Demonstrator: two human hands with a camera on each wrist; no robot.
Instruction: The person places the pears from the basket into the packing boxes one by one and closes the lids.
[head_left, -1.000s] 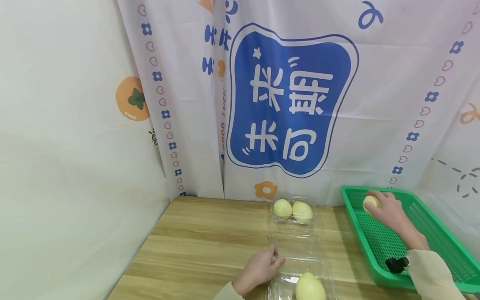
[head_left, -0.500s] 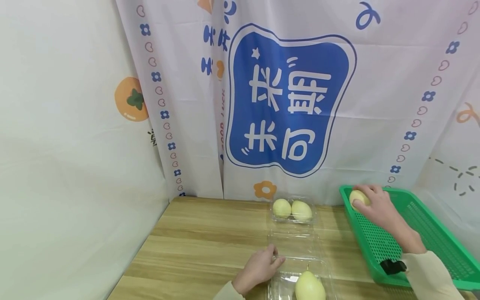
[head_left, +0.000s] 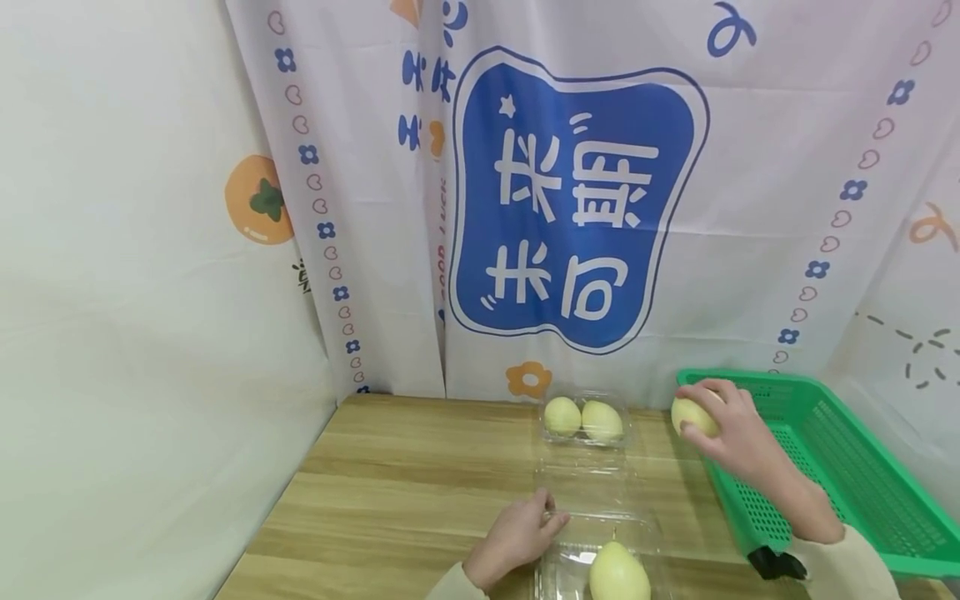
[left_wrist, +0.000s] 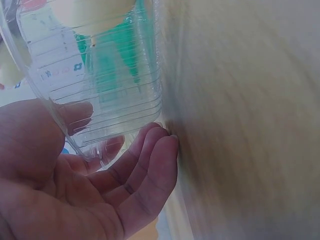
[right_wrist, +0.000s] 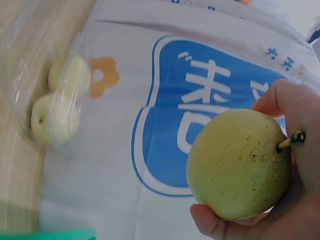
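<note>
My right hand (head_left: 731, 429) grips a yellow-green pear (right_wrist: 239, 165), fingers on one side and thumb on the other, above the left rim of the green basket (head_left: 862, 433). The pear's stem points toward the palm in the right wrist view. At the front of the table my left hand (head_left: 517, 533) holds the back left corner of a clear plastic clamshell box (left_wrist: 107, 95), with thumb and fingers on either side of its wall. One pear (head_left: 619, 573) lies in that box, its stem pointing away from me. The box's front is cut off by the frame.
Behind, against the curtain (head_left: 390, 292), stands another clear box (head_left: 551, 440) with two pears (head_left: 602, 422) in it. A clear lid lies flat between the boxes on the wooden table (head_left: 390, 483). The basket's raised rim borders the right side.
My right hand has carried the pear leftward from over the basket's inside to its left rim. The left hand has stayed at the box's corner.
</note>
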